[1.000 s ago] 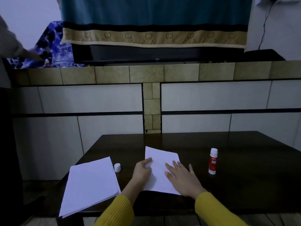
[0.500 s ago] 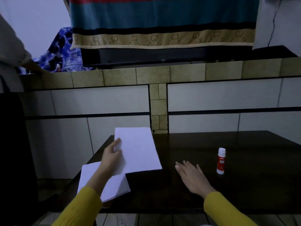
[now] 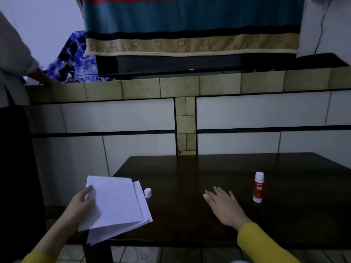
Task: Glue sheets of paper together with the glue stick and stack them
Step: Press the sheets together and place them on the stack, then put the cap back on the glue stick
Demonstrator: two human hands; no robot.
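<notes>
My left hand (image 3: 81,205) holds a white sheet of paper (image 3: 114,202) by its left edge, just above the stack of white paper (image 3: 140,223) at the left front corner of the dark table (image 3: 190,177). The sheet covers most of the stack. My right hand (image 3: 224,207) lies flat on the table with its fingers spread and holds nothing. A red glue stick (image 3: 258,187) with a white top stands upright to the right of that hand. Its white cap (image 3: 148,193) sits on the table beside the stack's far right corner.
A tiled ledge (image 3: 190,86) and white-panelled wall rise behind the table. On the ledge stand a dark flat screen (image 3: 171,65) under a striped cloth and a blue patterned cloth. Another person's arm (image 3: 24,69) rests on the ledge at the far left.
My left hand lifted the sheet from the middle of the table, carried it left and lowered it onto the stack. My right hand stayed flat on the table.
</notes>
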